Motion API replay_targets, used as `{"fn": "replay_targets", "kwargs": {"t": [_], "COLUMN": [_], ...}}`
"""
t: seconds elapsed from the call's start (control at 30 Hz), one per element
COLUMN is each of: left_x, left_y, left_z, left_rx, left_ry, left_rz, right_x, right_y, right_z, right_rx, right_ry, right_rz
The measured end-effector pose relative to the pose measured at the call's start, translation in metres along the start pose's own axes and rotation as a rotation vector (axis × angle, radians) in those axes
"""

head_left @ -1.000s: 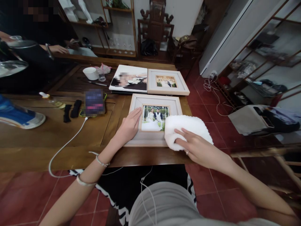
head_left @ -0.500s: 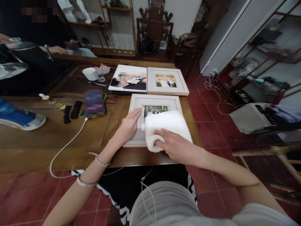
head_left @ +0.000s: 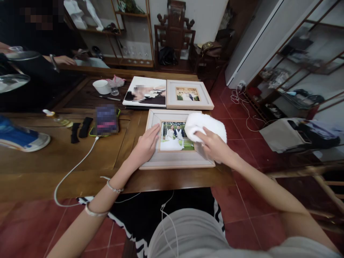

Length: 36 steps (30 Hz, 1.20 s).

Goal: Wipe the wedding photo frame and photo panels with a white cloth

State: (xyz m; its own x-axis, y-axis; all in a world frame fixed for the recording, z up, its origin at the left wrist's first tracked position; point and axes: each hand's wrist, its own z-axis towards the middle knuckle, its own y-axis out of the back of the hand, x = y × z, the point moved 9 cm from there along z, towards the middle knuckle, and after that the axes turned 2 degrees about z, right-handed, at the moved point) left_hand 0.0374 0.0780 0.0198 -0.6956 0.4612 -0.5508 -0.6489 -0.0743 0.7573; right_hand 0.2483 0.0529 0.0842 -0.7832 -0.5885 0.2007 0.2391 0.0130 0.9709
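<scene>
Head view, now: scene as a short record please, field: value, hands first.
left hand: laid on the left side of the near frame, holding nothing
right hand: holds a white cloth over the near frame's right side
near frame: face up on the wooden table, couple photo inside
behind it: white photo panel and second frame, side by side
left of it: phone-like device, cable plugged in
other person: hand visible across the table
</scene>
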Motion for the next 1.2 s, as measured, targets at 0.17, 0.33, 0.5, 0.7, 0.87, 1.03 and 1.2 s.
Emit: {"fn": "replay_targets", "kwargs": {"t": [0.17, 0.33, 0.5, 0.7, 0.87, 1.03, 1.2], "left_x": [-0.008, -0.013, -0.009, -0.005, -0.007, -0.011, -0.011], "left_y": [0.007, 0.017, 0.023, 0.018, 0.005, 0.002, 0.0], "left_z": [0.0, -0.001, -0.003, -0.001, 0.0, -0.001, 0.001], "left_rx": [0.01, -0.052, -0.142, -0.138, -0.042, -0.015, 0.014], "left_ry": [-0.015, -0.038, -0.012, 0.02, 0.013, -0.038, -0.042], "left_rz": [-0.054, -0.133, -0.189, -0.151, -0.012, 0.049, 0.105], "right_x": [-0.002, 0.053, 0.102, 0.135, 0.109, 0.062, 0.012], "right_y": [-0.015, -0.051, -0.067, -0.056, -0.038, -0.014, 0.014], "right_z": [0.082, 0.119, 0.086, 0.024, 0.001, -0.032, -0.036], "right_rx": [-0.05, 0.079, 0.156, 0.268, 0.336, 0.328, 0.244], "right_ry": [0.055, 0.283, 0.408, 0.517, 0.419, 0.248, 0.087], "right_rz": [-0.055, -0.175, -0.225, -0.161, -0.157, -0.159, 0.007]}}
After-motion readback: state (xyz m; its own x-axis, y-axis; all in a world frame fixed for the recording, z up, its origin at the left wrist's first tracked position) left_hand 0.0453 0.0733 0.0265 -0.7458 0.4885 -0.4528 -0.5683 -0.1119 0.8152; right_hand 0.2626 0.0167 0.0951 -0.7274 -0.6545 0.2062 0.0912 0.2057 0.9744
